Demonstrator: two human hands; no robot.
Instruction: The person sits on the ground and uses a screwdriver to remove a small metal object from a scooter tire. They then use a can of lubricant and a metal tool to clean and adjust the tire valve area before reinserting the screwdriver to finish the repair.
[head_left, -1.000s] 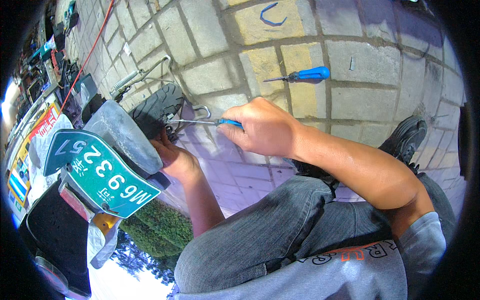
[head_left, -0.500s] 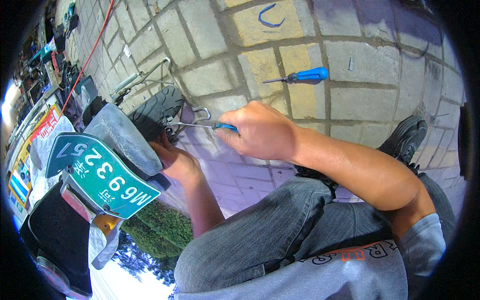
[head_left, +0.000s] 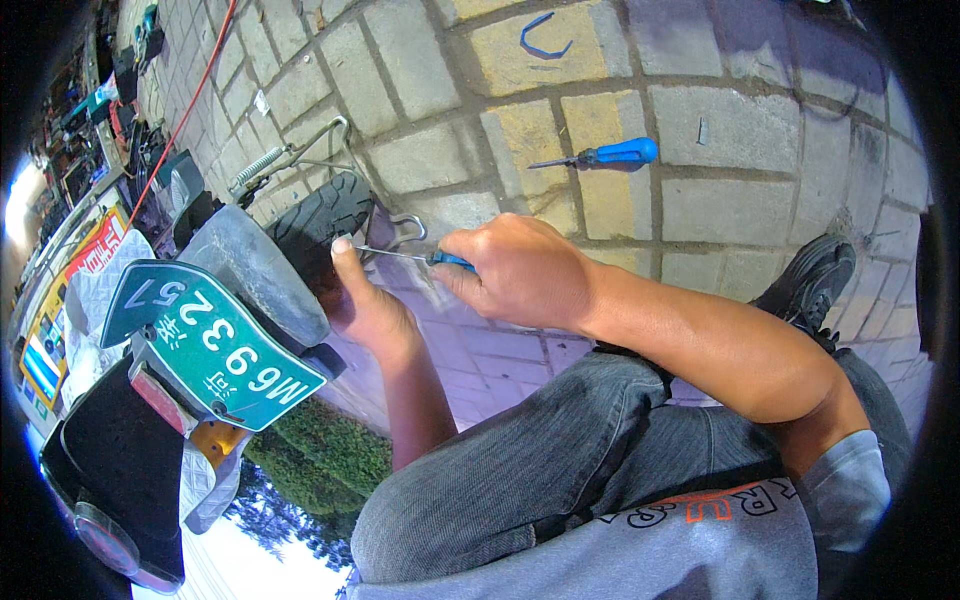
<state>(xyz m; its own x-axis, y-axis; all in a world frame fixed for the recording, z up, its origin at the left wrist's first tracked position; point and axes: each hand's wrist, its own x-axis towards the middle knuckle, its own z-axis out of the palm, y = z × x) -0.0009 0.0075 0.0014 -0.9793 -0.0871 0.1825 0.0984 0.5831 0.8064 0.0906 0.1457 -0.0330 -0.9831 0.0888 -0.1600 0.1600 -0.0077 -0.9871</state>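
Observation:
My right hand (head_left: 515,268) is closed round the blue handle of a screwdriver (head_left: 395,253). Its thin metal shaft points left, toward the tyre (head_left: 318,215) of a two-wheeler. My left hand (head_left: 375,310) is at the near side of the wheel, its thumb stretched up beside the tip of the shaft. The other fingers are mostly hidden by the wheel and the shadow, so their grip does not show. Whether the tip touches the thumb or the wheel cannot be made out. Beyond the shaft, a bent metal rod (head_left: 408,228) curves out beside the tyre.
A second blue-handled screwdriver (head_left: 620,152) and a bent blue strip (head_left: 540,45) lie on the paving. The grey mudguard (head_left: 255,270), green number plate (head_left: 220,350) and tail light (head_left: 105,540) take up the left. A stand with a spring (head_left: 255,167) juts past the tyre.
My left hand has shifted and raised its thumb to the screwdriver's tip; before, its fingers were at the wheel's dark middle. My right hand has barely moved.

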